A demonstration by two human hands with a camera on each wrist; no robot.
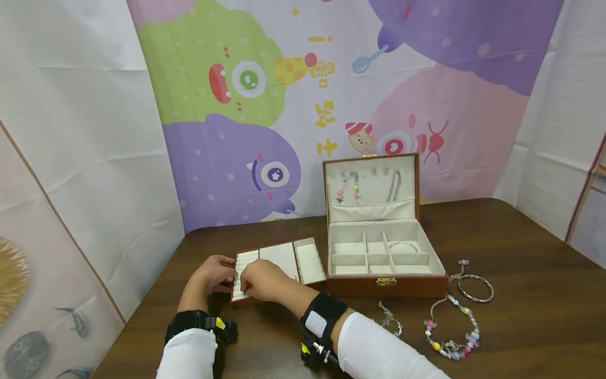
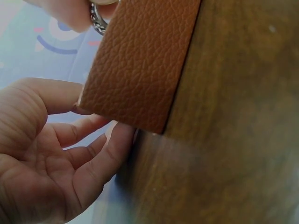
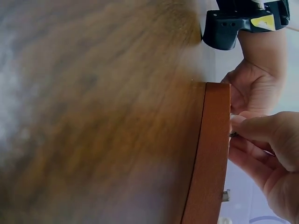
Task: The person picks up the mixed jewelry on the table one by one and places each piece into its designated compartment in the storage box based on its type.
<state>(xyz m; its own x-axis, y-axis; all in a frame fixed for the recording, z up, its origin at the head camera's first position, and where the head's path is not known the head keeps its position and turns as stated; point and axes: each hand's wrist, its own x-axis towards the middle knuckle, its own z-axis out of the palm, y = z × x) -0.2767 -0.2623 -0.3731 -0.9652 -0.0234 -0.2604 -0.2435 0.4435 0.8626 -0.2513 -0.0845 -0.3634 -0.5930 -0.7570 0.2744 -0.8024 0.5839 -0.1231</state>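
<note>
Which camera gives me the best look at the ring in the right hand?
The left wrist view: the ring shows close up as a patterned silver band, though partly covered. The right wrist view shows only a dark bit between the fingers; in the head view the right hand hides it.

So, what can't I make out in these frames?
Head: the pinched ring, mostly hidden by the right hand.
Left wrist: most of that hand, cut off by the top edge.
Right wrist: the tray's slots, hidden behind its brown wall.
Head: the silver chain in the lid; its links are too small.
</note>
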